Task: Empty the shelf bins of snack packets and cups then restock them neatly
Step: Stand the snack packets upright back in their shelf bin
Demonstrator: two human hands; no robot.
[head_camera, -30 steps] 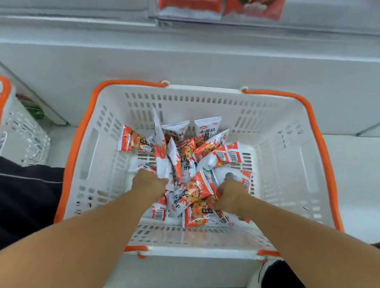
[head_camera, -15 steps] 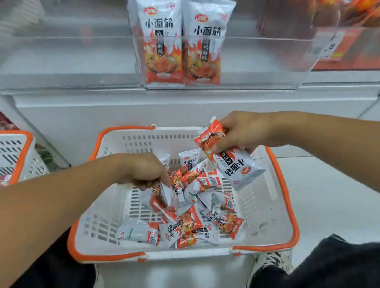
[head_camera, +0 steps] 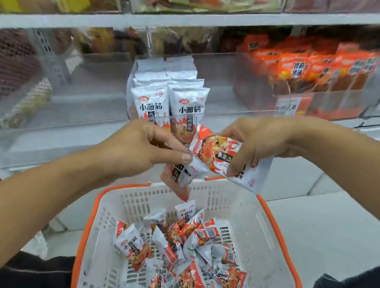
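Two short rows of snack packets are already standing upright in the clear shelf bin, while many more are lying loose in the white basket below, so restocking is seemingly just getting going. Both hands are working above the basket: the left hand is pinching one packet in its fingers and the right hand is gripping another.

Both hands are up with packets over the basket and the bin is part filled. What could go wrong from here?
1. The left hand pinches its packet only by the top edge; it could slip and fall back into the basket.
2. The upright rows in the shelf bin look loosely stood; pushing the right hand's packets in may topple them.
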